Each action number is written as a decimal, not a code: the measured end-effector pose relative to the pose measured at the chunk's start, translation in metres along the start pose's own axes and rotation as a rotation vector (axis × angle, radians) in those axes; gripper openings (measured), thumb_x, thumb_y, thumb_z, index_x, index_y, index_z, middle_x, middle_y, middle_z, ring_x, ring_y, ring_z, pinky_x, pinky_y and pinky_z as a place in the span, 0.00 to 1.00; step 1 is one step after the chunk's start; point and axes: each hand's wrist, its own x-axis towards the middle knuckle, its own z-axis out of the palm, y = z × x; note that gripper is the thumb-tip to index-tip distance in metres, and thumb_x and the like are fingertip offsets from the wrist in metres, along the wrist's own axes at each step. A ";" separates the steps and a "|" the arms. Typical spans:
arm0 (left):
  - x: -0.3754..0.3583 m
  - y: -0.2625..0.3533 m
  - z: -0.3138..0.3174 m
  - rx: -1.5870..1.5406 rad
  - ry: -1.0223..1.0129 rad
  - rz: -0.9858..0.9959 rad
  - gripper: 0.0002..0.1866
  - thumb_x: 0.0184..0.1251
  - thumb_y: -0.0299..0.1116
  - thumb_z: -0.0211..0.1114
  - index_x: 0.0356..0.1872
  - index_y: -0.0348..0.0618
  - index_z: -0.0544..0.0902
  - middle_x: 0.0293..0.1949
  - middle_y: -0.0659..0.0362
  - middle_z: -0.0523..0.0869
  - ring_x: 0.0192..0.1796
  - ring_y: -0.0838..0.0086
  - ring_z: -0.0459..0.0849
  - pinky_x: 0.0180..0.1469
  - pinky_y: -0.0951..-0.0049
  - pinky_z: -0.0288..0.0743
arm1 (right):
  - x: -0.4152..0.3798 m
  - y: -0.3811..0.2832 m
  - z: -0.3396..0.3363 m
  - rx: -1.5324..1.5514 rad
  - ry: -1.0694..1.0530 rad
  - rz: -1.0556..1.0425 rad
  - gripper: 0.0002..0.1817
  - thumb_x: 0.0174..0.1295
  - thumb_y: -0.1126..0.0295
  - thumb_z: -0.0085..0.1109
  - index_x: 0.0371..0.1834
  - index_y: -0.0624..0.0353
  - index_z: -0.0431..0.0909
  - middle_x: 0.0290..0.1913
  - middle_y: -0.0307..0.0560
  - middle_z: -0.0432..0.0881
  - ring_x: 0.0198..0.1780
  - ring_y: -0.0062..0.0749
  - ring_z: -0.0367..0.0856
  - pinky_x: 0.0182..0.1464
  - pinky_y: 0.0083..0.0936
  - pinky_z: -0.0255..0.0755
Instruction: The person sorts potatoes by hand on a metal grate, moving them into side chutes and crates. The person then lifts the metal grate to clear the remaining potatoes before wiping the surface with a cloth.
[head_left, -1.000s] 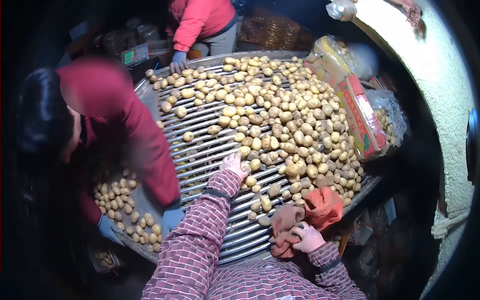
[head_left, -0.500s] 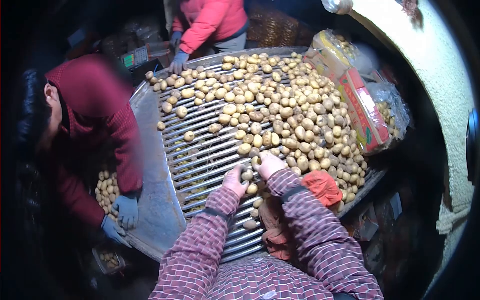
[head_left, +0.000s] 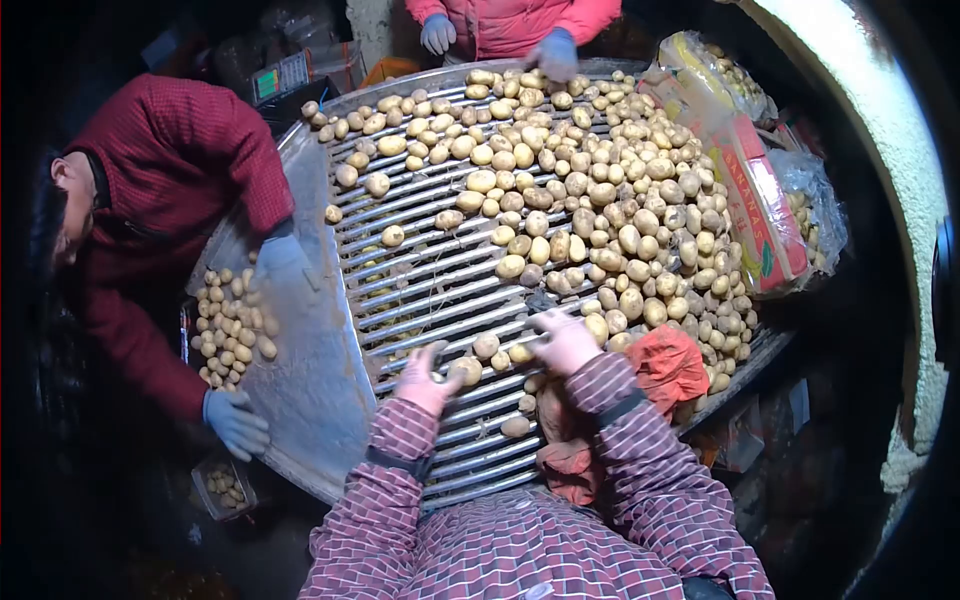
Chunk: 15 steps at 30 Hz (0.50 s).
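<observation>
My left hand is over the metal bars with its thumb and fingers apart, and a round potato lies right at its fingertips. To its right, my right hand reaches out with spread fingers, dark at the tips, beside the edge of the large potato heap. Two more potatoes, one of them pale and one rounder, lie between my hands. Under them runs a slatted metal rack. A red-orange cloth lies by my right wrist.
A co-worker in a dark red top leans in at left, gloved hands by a container of potatoes. Another in a pink jacket reaches over the far rim. A banana box stands at right. Sheet metal borders the rack.
My hands have moved apart, the left one left and downward, the right one slightly right. The pink-jacketed person's hand now reaches onto the potatoes. The left co-worker has raised one glove.
</observation>
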 end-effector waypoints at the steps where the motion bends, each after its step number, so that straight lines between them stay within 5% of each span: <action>1: -0.001 0.021 -0.002 0.140 -0.143 -0.031 0.34 0.49 0.47 0.75 0.58 0.50 0.76 0.57 0.47 0.75 0.51 0.55 0.81 0.56 0.60 0.76 | 0.002 -0.019 0.003 -0.205 -0.307 0.112 0.21 0.55 0.60 0.64 0.53 0.47 0.77 0.51 0.52 0.76 0.50 0.48 0.80 0.52 0.39 0.75; 3: -0.005 0.051 0.007 0.393 -0.356 -0.138 0.38 0.48 0.44 0.76 0.63 0.60 0.70 0.61 0.49 0.69 0.53 0.51 0.81 0.56 0.58 0.77 | 0.006 -0.031 0.035 -0.375 -0.452 0.146 0.25 0.56 0.60 0.63 0.58 0.46 0.74 0.53 0.52 0.73 0.51 0.48 0.79 0.55 0.39 0.73; 5: -0.004 0.043 0.015 0.445 -0.324 -0.107 0.37 0.47 0.41 0.76 0.63 0.60 0.71 0.58 0.49 0.71 0.52 0.51 0.81 0.56 0.58 0.77 | 0.001 -0.026 0.042 -0.205 -0.322 0.159 0.24 0.54 0.60 0.64 0.57 0.47 0.75 0.52 0.54 0.75 0.50 0.50 0.79 0.53 0.39 0.74; 8: -0.013 -0.003 0.012 -0.251 -0.069 -0.058 0.31 0.52 0.40 0.72 0.59 0.44 0.74 0.49 0.51 0.81 0.51 0.62 0.83 0.56 0.63 0.76 | -0.006 -0.011 0.040 0.372 -0.150 0.260 0.23 0.52 0.61 0.69 0.51 0.55 0.79 0.45 0.52 0.82 0.46 0.41 0.82 0.50 0.32 0.76; 9: -0.014 -0.037 0.018 -0.407 -0.117 -0.170 0.28 0.58 0.38 0.68 0.59 0.38 0.72 0.48 0.51 0.84 0.45 0.64 0.85 0.48 0.64 0.82 | -0.008 -0.015 0.027 0.658 -0.142 0.352 0.23 0.52 0.60 0.70 0.50 0.59 0.80 0.43 0.50 0.84 0.44 0.36 0.82 0.49 0.29 0.76; 11: -0.040 -0.018 -0.020 -1.159 -0.246 -0.431 0.27 0.63 0.38 0.64 0.61 0.39 0.70 0.51 0.48 0.83 0.38 0.62 0.87 0.36 0.66 0.85 | -0.004 -0.002 0.034 0.693 -0.149 0.305 0.22 0.56 0.62 0.69 0.50 0.64 0.79 0.41 0.44 0.84 0.43 0.25 0.80 0.48 0.25 0.75; 13: -0.071 -0.025 -0.038 -1.320 -0.178 -0.397 0.31 0.66 0.49 0.62 0.63 0.39 0.68 0.55 0.44 0.80 0.41 0.57 0.87 0.32 0.64 0.85 | 0.006 -0.019 0.029 0.699 -0.223 0.271 0.19 0.58 0.63 0.67 0.48 0.63 0.79 0.41 0.43 0.84 0.42 0.23 0.79 0.46 0.24 0.75; 15: -0.103 -0.039 -0.054 -1.458 -0.095 -0.346 0.33 0.66 0.51 0.61 0.65 0.39 0.67 0.56 0.43 0.79 0.43 0.53 0.86 0.34 0.61 0.86 | 0.012 -0.041 0.027 1.081 -0.401 0.210 0.17 0.60 0.59 0.65 0.45 0.60 0.79 0.39 0.40 0.83 0.40 0.22 0.79 0.38 0.21 0.75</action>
